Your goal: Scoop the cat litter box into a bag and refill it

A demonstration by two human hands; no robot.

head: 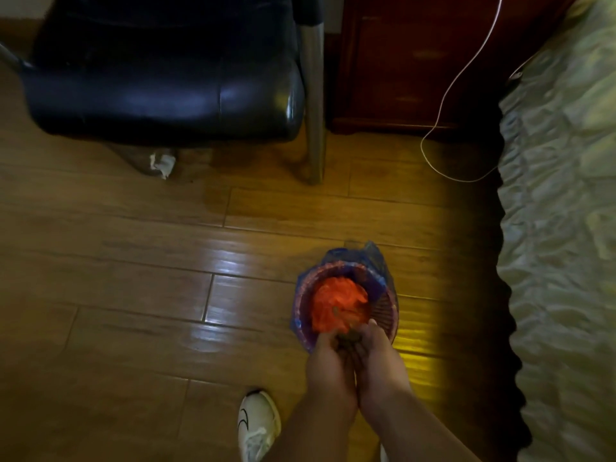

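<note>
Head view. My two hands sit side by side at about 6 o'clock, low in the frame, forearms running in from the bottom edge. Left hand (328,361) and right hand (376,358) are pressed together at the inner edges, fingers curled inward, cupped round a small dark brown clump (348,338) held between them (litter or waste, I cannot tell which; too dim and blurred). The fingertips reach just over the near rim of the bin.

The small round bin (383,315), purplish with a slatted wall, stands on the wooden floor (133,261) directly at 12 o'clock from my hands. A blue plastic bag (373,258) lines it, folded over the rim and bunched up on the far side. Inside lies a crumpled orange bag (336,305), with a little brown matter on it near my fingers.

At 7 o'clock from the hands, one white shoe (258,421) with a dark curved mark.

Far field: black padded chair (160,78) with a chrome leg (313,95) at 11 o'clock; a scrap of white paper (162,165) under it. Dark red wooden cabinet (416,61) at 12 to 1 o'clock, a thin white cable (443,105) looping down in front. Pale quilted bedcover (560,228) along the 3 o'clock side.
</note>
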